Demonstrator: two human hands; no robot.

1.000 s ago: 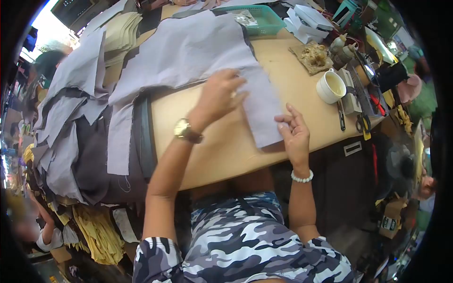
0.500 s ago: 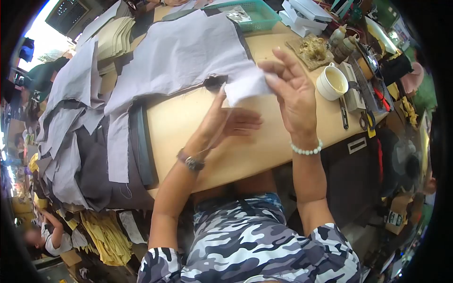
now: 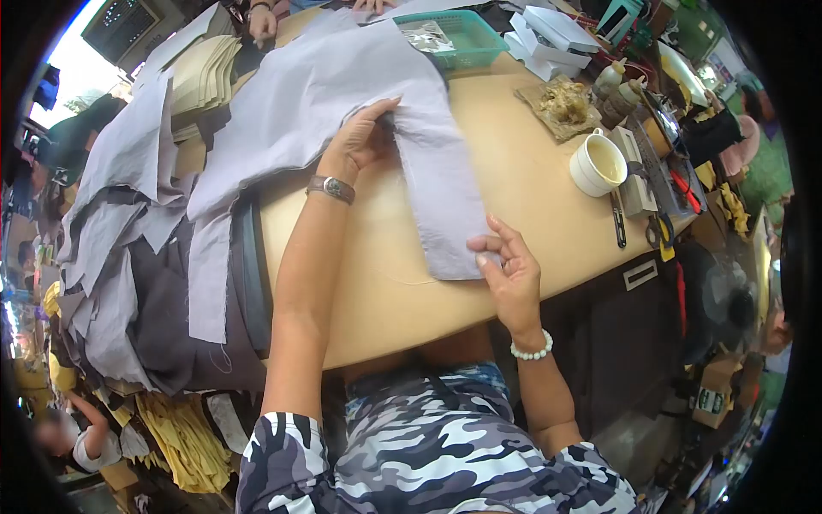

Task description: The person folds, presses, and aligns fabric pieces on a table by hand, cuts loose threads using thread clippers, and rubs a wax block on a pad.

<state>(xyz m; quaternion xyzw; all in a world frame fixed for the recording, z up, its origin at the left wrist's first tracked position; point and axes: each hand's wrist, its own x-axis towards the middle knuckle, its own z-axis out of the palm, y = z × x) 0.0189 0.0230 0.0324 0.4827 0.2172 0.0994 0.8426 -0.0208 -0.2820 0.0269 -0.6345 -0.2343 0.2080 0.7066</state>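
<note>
A large light grey cloth piece (image 3: 300, 94) lies across the table, with a long strip of it running down toward me on the right. My right hand (image 3: 512, 278) pinches this strip near its lower right corner, thumb against fingertips. Higher up, where the strip joins the wider part, my left hand (image 3: 364, 144) is closed on the inner edge of the cloth; some of its fingers are hidden. A loose thread lies on the wooden tabletop (image 3: 360, 291) between the left forearm and the strip.
Grey and dark cloth pieces (image 3: 103, 257) hang over the left edge. A teal basket (image 3: 471, 38) stands at the back. On the right are a white cup (image 3: 598, 164), a box cutter (image 3: 618, 221), scissors (image 3: 661, 233) and glue bottles (image 3: 610, 79). Another person's hand (image 3: 262, 24) rests at the far side.
The cloth strip, folded up and lifted before, now lies spread down toward me. My right hand has come down with its corner; my left hand has moved up and left to the inner edge.
</note>
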